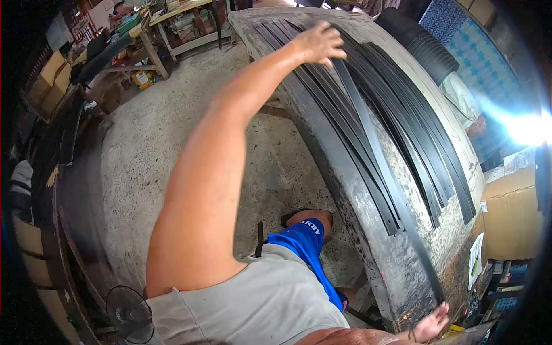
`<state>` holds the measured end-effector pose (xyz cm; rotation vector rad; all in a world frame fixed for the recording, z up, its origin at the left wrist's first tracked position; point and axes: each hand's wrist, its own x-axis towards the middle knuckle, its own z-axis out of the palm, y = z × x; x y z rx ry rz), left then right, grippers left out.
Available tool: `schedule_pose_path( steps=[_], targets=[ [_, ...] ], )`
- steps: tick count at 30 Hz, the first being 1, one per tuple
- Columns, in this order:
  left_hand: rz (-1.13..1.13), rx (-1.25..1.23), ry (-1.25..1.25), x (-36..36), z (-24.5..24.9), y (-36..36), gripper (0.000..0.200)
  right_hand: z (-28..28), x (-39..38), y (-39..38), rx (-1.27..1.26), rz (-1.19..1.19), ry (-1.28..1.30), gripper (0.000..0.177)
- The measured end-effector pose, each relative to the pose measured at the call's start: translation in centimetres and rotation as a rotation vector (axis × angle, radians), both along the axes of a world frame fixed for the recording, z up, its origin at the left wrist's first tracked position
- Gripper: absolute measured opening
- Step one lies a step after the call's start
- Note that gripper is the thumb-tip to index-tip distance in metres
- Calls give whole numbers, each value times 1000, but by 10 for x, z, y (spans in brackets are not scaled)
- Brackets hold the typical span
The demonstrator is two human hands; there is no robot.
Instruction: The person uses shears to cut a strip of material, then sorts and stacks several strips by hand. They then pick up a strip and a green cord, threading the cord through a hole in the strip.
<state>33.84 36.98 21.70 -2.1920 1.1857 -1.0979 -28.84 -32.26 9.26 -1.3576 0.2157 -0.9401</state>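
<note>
Cluttered workshop; worn table (pixel 385 259) ran up the frame's right. Black strips (pixel 428 126) already lay side by side; one long strip (pixel 376 164) crossed them diagonally, probably not yet placed. Left hand (pixel 319 43), top centre, fingers curled gripping it; right hand (pixel 432 326), bottom right, at its end, grip unclear.

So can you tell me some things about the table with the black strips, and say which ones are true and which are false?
1. The strips lying on the table are black. True.
2. The left hand reaches to the far end of the strips. True.
3. A fan stands on the table. False: it stands on the floor, down at the left.
4. The person wears red shorts. False: they are blue.
5. One long strip runs down to the near edge by the right hand. True.
</note>
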Motion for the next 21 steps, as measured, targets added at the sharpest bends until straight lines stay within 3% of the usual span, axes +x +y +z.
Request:
schedule_pose_path(
  steps=[1, 2, 3, 4, 5, 10, 13, 18, 19, 21],
  targets=[
    [161, -68, -68, 15, -14, 7, 54, 34, 56, 72, 296, 443, -178, 39],
    [372, -73, -4, 14, -27, -1, 54, 36, 91, 100, 265, 455, -186, 40],
    [583, -78, 63, 7, -39, -12, 54, 46, 126, 134, 442, 7, -60, 26],
    [550, -67, 323, -3, -45, -28, 54, 38, 144, 141, 360, 209, -132, 25],
    [479, 8, 524, -9, -55, -48, 59, 25, 157, 137, 339, 247, -137, 22],
    [-258, -142, 643, -84, -130, -156, 56, 30, 177, 153, 319, 104, -62, 23],
    [-428, -176, 911, -142, -140, -220, 61, 28, 170, 148, 327, 166, -82, 23],
    [-732, -404, 834, -202, -170, -307, 90, 34, 162, 160, 351, 206, -117, 20],
    [-779, -423, 932, -210, -166, -320, 88, 39, 156, 167, 358, 193, -118, 20],
    [-844, -495, 869, -225, -161, -331, 78, 54, 151, 191, 373, 162, -128, 20]
  ],
)
